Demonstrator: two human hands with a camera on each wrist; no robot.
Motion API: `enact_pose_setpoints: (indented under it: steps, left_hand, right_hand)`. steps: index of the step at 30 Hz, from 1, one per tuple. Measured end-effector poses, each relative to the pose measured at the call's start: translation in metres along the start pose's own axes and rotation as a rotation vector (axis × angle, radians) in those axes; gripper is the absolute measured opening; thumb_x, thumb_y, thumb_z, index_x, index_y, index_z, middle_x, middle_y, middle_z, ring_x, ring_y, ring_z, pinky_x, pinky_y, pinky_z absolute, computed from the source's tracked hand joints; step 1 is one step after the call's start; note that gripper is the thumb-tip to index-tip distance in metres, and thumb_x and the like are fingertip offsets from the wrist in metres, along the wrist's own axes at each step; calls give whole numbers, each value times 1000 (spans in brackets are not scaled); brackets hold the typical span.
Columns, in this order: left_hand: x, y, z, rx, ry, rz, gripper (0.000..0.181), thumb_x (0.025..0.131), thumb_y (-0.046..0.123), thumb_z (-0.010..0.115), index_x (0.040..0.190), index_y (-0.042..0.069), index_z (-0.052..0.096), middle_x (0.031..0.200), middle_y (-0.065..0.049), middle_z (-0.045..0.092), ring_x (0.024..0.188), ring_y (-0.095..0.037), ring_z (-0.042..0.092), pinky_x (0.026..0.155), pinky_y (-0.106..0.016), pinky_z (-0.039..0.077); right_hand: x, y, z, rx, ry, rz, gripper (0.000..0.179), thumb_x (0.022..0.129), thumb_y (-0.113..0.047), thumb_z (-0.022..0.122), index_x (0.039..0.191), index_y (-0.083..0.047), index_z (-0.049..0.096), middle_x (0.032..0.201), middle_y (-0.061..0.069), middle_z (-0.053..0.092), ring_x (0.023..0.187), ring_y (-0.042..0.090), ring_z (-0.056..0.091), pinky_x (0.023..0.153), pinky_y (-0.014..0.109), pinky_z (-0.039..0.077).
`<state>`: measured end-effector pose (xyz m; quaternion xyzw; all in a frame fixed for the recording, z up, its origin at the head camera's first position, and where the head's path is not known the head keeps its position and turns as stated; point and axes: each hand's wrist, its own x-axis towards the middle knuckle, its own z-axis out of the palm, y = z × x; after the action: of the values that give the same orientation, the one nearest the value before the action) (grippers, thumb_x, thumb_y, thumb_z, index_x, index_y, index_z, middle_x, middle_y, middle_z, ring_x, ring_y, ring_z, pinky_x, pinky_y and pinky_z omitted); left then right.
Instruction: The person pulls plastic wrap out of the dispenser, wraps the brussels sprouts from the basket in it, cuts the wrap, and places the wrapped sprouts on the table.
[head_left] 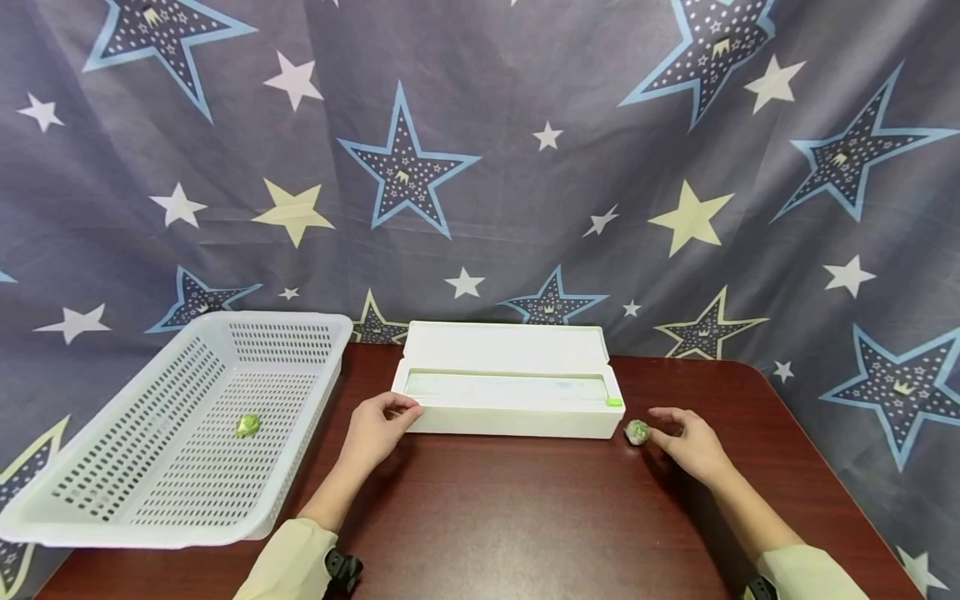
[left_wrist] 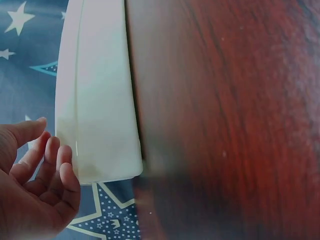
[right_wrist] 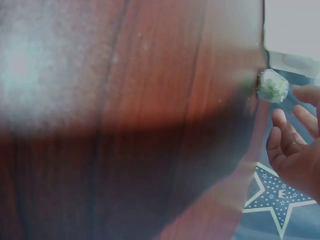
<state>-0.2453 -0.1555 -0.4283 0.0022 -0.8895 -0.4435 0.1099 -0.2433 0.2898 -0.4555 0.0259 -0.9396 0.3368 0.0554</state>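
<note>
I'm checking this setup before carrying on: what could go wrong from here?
The small green bundle looks roundish, so the right hand beside it might send it rolling. The left hand is at the front left corner of the white box; a bump might shift the box or drop its raised lid. The basket seems to reach past the left edge of the table, so a knock might tip it.

No text, label, brand or number legible. Signs noted: printed stars (head_left: 408, 150), several bearing a small crown (head_left: 402, 177), on the cloth (head_left: 517, 50) behind the table's (head_left: 480, 517) far edge.
</note>
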Motion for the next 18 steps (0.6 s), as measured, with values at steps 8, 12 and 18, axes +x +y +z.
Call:
enact_pose_setpoints:
  steps: [8,12,18]
  left_hand:
    - [2,2,-4,71,73,87,19,77,18,76,90,6,70,79,-6,57,67,-9,49,61,-20,40]
    - [5,-1,-4,106,60,81,21,78,19,75,94,7,70,80,-6,52,70,-13,49,63,-23,40]
    - [9,-4,-2,133,46,76,23,79,20,74,98,9,70,79,-5,52,73,-16,50,66,-27,39]
  right_hand:
    - [0,-15,-10,-34,139,-66,31,87,-21,64,112,-2,65,107,20,62,91,30,59,75,37,45]
    - [1,-25,-11,-20,180,-100,27,87,-21,64,108,-5,67,103,16,64,84,24,59,69,29,44]
    - [1,-36,-5,-1,187,-155,23,85,-19,67,104,-7,69,88,6,63,73,5,51,64,22,42]
